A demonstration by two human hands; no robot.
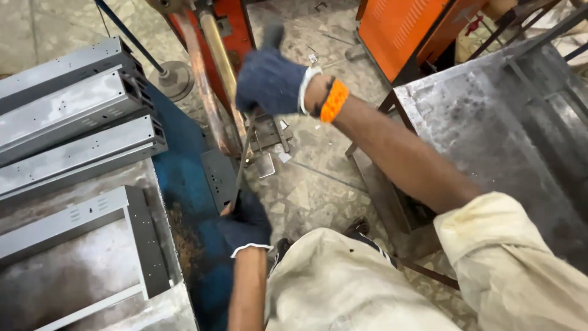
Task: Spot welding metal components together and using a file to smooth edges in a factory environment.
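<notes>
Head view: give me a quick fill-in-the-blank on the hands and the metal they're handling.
1. Both hands wear dark ____ knit gloves.
2. The right hand has an ____ band at its wrist.
3. The thin grey sheet-metal strip is held at its lower end by the ____ hand.
4. The long grey metal channels are stacked on the person's ____ side.

Missing: blue; orange; left; left

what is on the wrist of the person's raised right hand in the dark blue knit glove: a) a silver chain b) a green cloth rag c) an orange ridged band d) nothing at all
c: an orange ridged band circles the wrist just behind the cuff of the dark blue knit glove on the right hand.
</notes>
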